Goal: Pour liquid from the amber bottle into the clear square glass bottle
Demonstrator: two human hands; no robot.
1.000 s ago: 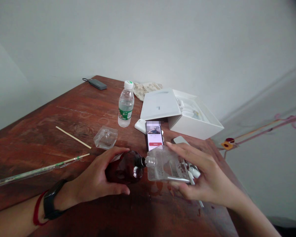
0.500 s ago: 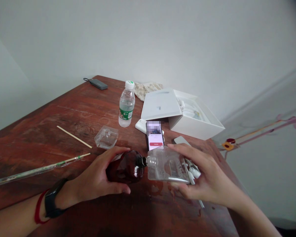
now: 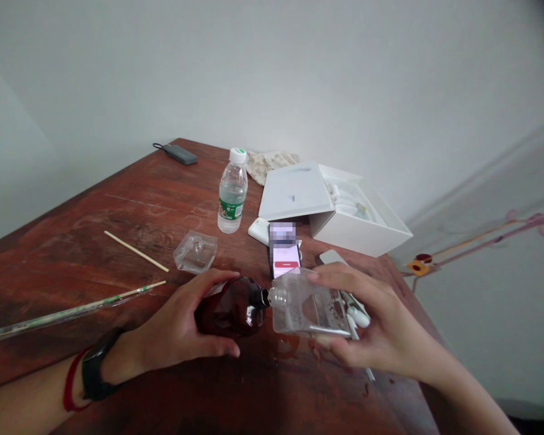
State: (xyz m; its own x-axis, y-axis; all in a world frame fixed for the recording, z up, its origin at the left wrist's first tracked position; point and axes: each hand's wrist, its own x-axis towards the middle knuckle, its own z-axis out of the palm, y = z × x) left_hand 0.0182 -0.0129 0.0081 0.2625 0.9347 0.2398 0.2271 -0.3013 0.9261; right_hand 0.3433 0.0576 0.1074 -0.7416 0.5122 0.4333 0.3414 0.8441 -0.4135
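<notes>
The left hand [image 3: 181, 335] wraps the brown bottle [image 3: 231, 308], which lies tipped on its side low over the surface [image 3: 118, 211], neck pointing right. The right hand [image 3: 381, 326] grips the clear bottle [image 3: 308, 305], its mouth touching that neck. Wet spots [image 3: 290, 347] lie beneath, so the 2 mouths should probably be lined up squarely and tilted gently. A phone [image 3: 284, 257] lies near.

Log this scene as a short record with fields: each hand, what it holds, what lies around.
left hand: grips brown bottle
right hand: holds clear bottle on its side
contact: the two bottle necks meet
nearby: phone, water bottle, white box, wooden stick
surface: wooden table
</notes>
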